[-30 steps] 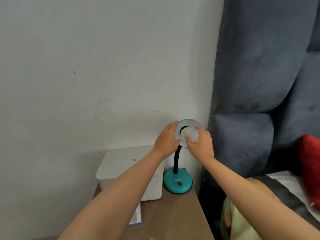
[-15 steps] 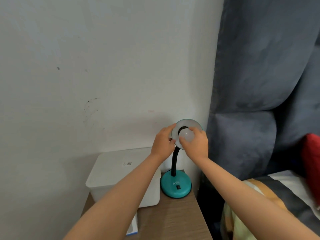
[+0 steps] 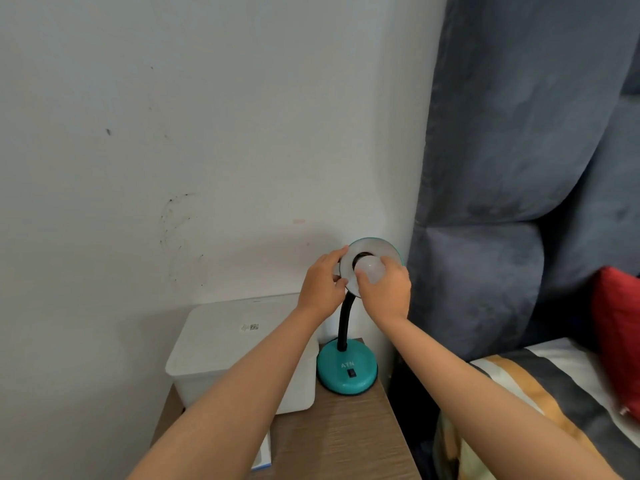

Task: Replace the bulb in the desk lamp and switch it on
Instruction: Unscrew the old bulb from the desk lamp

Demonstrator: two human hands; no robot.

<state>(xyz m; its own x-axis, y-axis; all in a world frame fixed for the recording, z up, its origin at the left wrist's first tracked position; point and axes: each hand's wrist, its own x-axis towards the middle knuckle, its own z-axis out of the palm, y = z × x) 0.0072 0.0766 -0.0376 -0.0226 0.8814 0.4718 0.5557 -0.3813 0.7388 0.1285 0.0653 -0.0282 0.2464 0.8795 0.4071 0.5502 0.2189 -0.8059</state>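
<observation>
A small desk lamp stands on the wooden nightstand (image 3: 346, 438), with a teal round base (image 3: 346, 370), a black switch (image 3: 352, 373) on it, and a black gooseneck (image 3: 345, 320). Its shade (image 3: 381, 252) faces me, pale inside. My left hand (image 3: 320, 284) grips the shade's left rim. My right hand (image 3: 386, 289) holds a white bulb (image 3: 370, 268) with thumb and fingers at the dark socket in the shade's middle. Whether the bulb's base sits in the socket is hidden.
A white lidded plastic box (image 3: 228, 344) sits left of the lamp on the nightstand, a blue-edged item (image 3: 263, 455) in front of it. The white wall is close behind. A grey padded headboard (image 3: 519, 202), a red pillow (image 3: 620, 334) and striped bedding (image 3: 540, 393) lie right.
My view has shifted slightly, so the lamp and box sit a little differently in frame. My right hand's fingers have turned around the bulb; the left hand keeps its hold on the shade.
</observation>
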